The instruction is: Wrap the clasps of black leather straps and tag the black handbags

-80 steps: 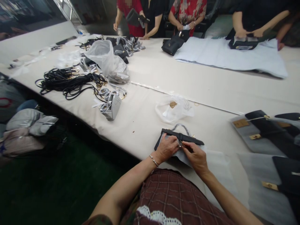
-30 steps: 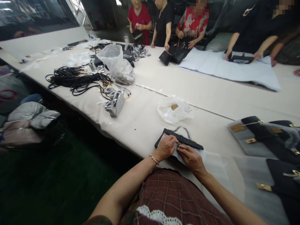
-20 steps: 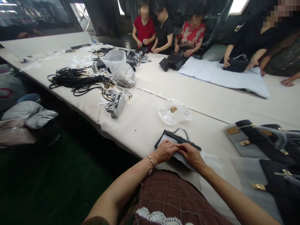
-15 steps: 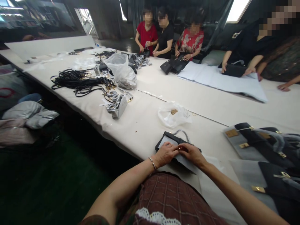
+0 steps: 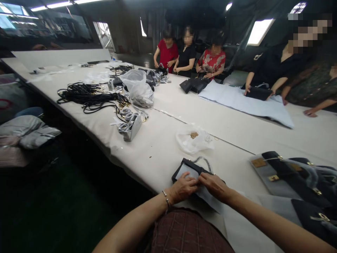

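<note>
A small black handbag (image 5: pixel 184 166) lies at the near edge of the long white table (image 5: pixel 237 126), partly covered by a grey sheet (image 5: pixel 207 196). My left hand (image 5: pixel 183 187) and my right hand (image 5: pixel 215 185) rest on it side by side. Their fingertips are pinched together at the middle of the bag, on the sheet or a small fitting that I cannot make out. A bracelet sits on my left wrist.
A clear plastic bag (image 5: pixel 195 140) lies just beyond the handbag. Black cords (image 5: pixel 89 96) and a grey box (image 5: pixel 133 127) lie to the left. Wrapped black bags (image 5: pixel 295 175) fill the right. Several people stand at the far side, handling black bags on a pale sheet (image 5: pixel 244 103).
The view has tilted upward, so the hands and handbag sit lower in frame. Both hands have stayed pinched on the middle of the bag, shifting only slightly.
</note>
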### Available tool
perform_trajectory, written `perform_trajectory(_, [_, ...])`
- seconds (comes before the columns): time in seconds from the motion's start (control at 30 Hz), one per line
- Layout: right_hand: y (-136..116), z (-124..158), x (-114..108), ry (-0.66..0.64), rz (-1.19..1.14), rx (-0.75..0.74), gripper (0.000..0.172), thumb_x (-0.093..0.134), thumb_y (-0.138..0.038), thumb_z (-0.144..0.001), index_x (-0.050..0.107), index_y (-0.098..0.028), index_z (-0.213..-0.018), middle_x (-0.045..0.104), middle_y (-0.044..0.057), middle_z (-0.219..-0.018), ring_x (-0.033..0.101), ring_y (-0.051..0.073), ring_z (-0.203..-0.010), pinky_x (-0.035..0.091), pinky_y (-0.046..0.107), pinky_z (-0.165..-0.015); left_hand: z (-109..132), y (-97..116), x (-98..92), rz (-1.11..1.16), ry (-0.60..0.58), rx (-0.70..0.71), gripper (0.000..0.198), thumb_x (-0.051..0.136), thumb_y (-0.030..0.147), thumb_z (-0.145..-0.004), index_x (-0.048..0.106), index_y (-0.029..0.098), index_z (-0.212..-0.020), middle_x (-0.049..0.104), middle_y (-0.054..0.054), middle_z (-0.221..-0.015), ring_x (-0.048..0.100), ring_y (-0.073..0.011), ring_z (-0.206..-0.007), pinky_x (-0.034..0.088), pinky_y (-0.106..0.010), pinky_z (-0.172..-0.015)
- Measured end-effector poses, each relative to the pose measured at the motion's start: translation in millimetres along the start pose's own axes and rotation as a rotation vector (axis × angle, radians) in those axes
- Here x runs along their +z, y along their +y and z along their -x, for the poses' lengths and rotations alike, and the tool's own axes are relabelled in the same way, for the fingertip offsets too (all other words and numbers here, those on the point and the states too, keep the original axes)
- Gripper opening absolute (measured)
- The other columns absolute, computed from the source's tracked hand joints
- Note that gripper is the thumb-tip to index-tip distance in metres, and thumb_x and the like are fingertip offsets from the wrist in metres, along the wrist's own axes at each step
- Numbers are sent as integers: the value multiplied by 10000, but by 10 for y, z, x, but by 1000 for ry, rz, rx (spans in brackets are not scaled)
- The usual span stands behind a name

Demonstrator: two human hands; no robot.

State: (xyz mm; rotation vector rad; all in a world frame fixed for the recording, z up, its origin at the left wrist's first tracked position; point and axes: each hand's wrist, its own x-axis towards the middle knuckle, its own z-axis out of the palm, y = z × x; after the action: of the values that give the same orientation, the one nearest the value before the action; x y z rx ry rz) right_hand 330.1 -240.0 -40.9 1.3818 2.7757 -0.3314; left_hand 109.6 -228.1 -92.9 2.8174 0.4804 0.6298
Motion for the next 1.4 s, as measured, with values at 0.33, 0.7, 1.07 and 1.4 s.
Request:
perform_trajectory(0.33, [11, 4, 38, 58, -160, 292, 131, 500, -173, -905, 623, -210, -931, 695, 36, -891, 651, 187, -847, 480, 291, -754, -102, 65, -76, 91, -36, -163, 325, 389, 134, -994, 542, 182, -1276, 671, -65, -1187, 601, -175, -1084, 288, -427, -1145])
perform_trajectory(0.7, [-76, 13, 113, 106, -275, 484, 113, 576, -202, -857, 686, -224, -846, 720, 31, -845, 668, 196, -802, 472, 295, -724, -131, 157, -171, -11, -96, -154, 315, 374, 185, -1009, 573, 183, -1255, 490, -80, -1488, 456, -223, -1323, 316, -459, -1139])
perform_trajectory(1.07, [-124, 80, 179, 101, -197, 349, 192, 483, -218, -949, 674, -216, -935, 688, 49, -865, 648, 186, -817, 468, 272, -709, -140, 118, -32, 58, -68, -194, 260, 398, 184, -1011, 610, 189, -1162, 610, -78, -1348, 505, -211, -1293, 304, -458, -1147])
perform_trajectory(1.4, [43, 69, 194, 110, -98, -13, 277, 390, -112, -945, 652, -194, -976, 631, 65, -866, 568, 187, -776, 446, 310, -720, -84, 83, -23, 73, -66, -182, 252, 415, 161, -999, 639, 202, -1107, 611, -94, -1314, 508, -203, -1302, 302, -444, -1155])
